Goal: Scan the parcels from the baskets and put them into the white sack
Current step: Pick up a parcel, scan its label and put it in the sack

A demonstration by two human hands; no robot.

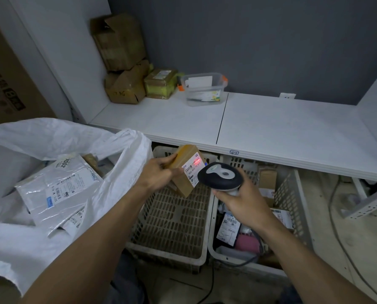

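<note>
My left hand (pixel 161 173) grips a small brown cardboard parcel (pixel 186 170) above the left basket (pixel 172 224), its white label facing me. A red scan line glows on the label's barcode. My right hand (pixel 242 202) holds a dark handheld barcode scanner (pixel 221 176), its head close to the label. The left basket shows only its slotted bottom. The right basket (pixel 290 194) holds several parcels, boxes and pouches. The open white sack (pixel 51 163) lies to the left with several grey mailer bags inside.
A white shelf (pixel 260 121) runs above the baskets. On it stand brown cartons (pixel 121 60) at the back left, a taped box (pixel 160 84) and a clear plastic tub (pixel 202 88). A cable (pixel 336 227) trails on the floor to the right.
</note>
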